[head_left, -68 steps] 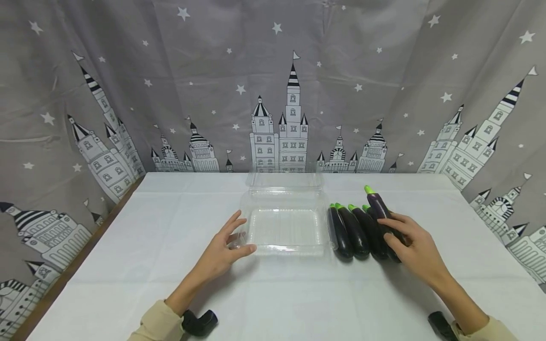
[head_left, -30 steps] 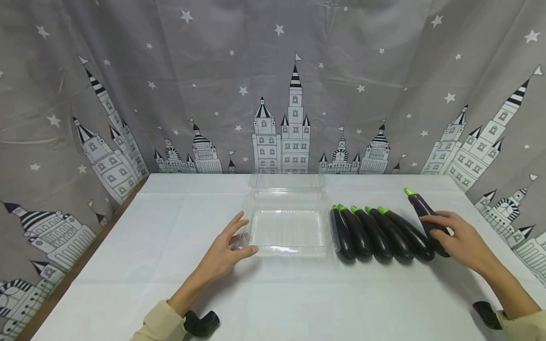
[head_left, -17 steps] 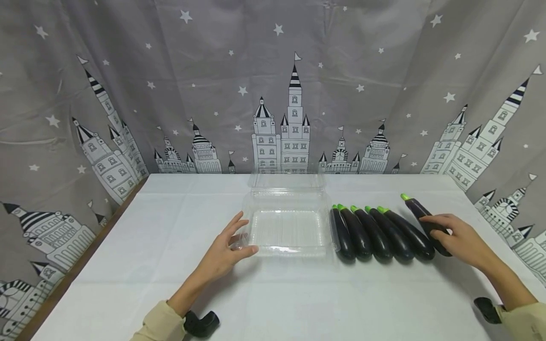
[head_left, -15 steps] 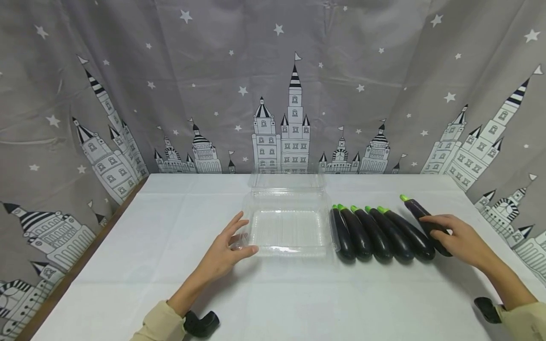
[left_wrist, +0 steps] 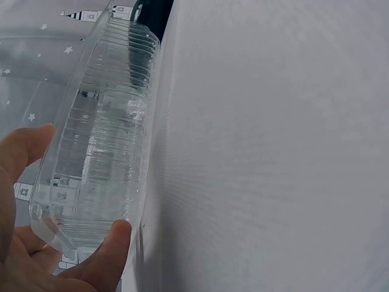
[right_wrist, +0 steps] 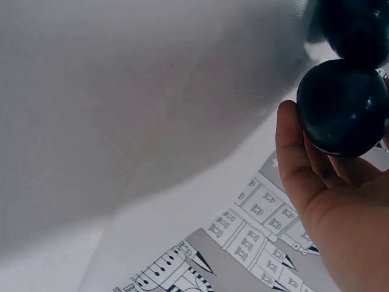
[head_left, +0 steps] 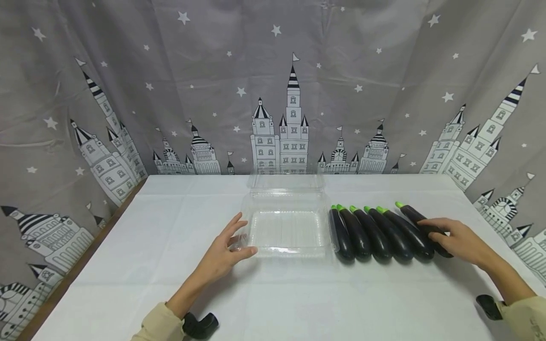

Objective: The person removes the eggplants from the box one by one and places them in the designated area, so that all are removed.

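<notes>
My left hand [head_left: 222,253] rested loosely against the clear container's [head_left: 285,227] near-left corner, thumb and fingers touching its rim. My right hand [head_left: 456,237] grasped the sixth eggplant [head_left: 415,220], lying at the row's [head_left: 375,232] right end on the table [head_left: 170,227].

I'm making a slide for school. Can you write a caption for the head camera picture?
Right hand grips the sixth eggplant while left hand touches clear box.

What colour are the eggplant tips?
Bright green stem tips on dark purple eggplants, clearest in the head view.
</notes>
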The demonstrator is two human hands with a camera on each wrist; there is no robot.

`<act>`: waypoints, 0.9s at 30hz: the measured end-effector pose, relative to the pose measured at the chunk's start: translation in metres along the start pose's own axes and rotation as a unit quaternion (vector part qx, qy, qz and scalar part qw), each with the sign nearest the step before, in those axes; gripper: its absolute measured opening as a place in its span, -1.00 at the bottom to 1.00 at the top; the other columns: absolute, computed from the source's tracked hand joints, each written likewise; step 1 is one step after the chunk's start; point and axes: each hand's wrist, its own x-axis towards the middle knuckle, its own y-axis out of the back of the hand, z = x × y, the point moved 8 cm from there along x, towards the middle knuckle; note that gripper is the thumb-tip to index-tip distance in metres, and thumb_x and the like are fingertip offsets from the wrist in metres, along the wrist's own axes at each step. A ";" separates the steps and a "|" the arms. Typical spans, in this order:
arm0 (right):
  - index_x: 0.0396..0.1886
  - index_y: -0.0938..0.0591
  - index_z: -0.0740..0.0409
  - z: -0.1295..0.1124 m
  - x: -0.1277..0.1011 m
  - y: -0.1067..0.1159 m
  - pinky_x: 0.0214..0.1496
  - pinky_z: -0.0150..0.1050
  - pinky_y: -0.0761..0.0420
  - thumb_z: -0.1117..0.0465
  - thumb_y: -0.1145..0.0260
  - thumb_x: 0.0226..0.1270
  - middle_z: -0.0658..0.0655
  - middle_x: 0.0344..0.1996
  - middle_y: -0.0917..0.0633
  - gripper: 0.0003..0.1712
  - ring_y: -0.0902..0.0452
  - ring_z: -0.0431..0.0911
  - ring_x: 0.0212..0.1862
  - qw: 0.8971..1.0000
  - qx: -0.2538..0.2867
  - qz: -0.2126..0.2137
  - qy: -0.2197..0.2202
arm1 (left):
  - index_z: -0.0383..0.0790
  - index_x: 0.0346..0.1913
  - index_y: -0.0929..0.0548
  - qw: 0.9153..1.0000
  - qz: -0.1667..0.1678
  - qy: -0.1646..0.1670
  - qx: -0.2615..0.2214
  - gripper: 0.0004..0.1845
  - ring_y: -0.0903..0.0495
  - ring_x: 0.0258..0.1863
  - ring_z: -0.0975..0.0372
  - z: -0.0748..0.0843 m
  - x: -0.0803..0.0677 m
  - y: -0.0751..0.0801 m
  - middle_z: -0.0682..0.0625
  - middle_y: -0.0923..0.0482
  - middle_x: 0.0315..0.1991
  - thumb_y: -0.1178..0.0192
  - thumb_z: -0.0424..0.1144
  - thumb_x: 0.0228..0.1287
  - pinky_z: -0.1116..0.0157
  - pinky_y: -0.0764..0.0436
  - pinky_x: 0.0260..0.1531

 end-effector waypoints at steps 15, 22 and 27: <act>0.30 -0.43 0.45 0.007 -0.001 -0.004 -0.02 -0.08 -0.54 0.36 -0.18 0.39 0.53 0.15 -0.51 -0.49 -0.49 0.32 0.08 1.000 0.016 -0.006 -0.006 | -0.30 0.44 -0.30 1.000 -0.001 0.002 0.000 -0.18 -0.26 0.36 -0.26 0.000 -0.001 0.000 0.00 0.08 0.58 -0.43 -0.13 0.18 -0.11 -0.38 0.25; 0.32 -0.36 0.53 0.010 -0.004 -0.009 0.13 0.42 -0.31 0.34 -0.10 0.46 0.60 0.24 -0.38 -0.48 -0.25 0.51 0.25 0.999 0.038 -0.023 -0.023 | -0.30 0.44 -0.30 1.000 -0.002 0.003 -0.003 -0.18 -0.25 0.36 -0.26 0.000 -0.001 0.000 0.01 0.08 0.58 -0.43 -0.13 0.17 -0.12 -0.36 0.25; 0.30 -0.42 0.46 0.010 -0.007 -0.005 0.08 0.34 -0.41 0.32 -0.13 0.46 0.57 0.21 -0.44 -0.52 -0.31 0.47 0.23 0.999 0.026 0.002 -0.027 | -0.29 0.44 -0.30 1.000 -0.003 0.001 -0.006 -0.17 -0.25 0.36 -0.26 0.000 -0.001 0.000 0.02 0.08 0.58 -0.43 -0.13 0.17 -0.13 -0.36 0.26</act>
